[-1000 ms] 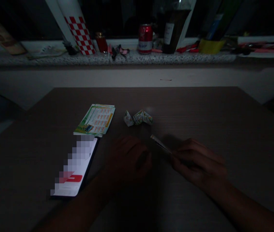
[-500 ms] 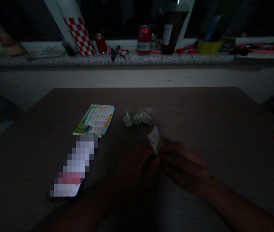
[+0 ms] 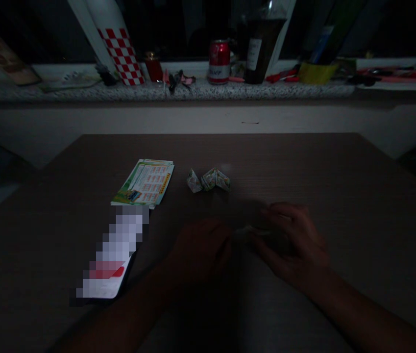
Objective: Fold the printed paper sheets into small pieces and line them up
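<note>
Between my hands is a small folded piece of printed paper [image 3: 249, 230], seen nearly edge-on and blurred in the dim light. My left hand [image 3: 202, 250] is closed at its left end, the fingertips mostly in shadow. On the other side my right hand [image 3: 296, 245] has its thumb and fingers spread apart around the paper's right end; the thumb tip is close to it, and contact is unclear. Beyond the hands lie two folded paper pieces [image 3: 215, 179], joined or touching, and a smaller single one [image 3: 193, 181] beside them.
A stack of printed sheets [image 3: 151, 181] lies left on the wooden table [image 3: 303, 162]. Nearer me is a phone [image 3: 114, 264] with a pixelated screen. The windowsill [image 3: 193, 90] behind carries a red can [image 3: 219, 61], a dark bottle [image 3: 262, 51] and a checkered bottle [image 3: 121, 54].
The folded paper has tipped from upright, printed face showing, to nearly flat and edge-on. My right hand has shifted slightly right and its fingers have spread. The left hand stays nearly in place.
</note>
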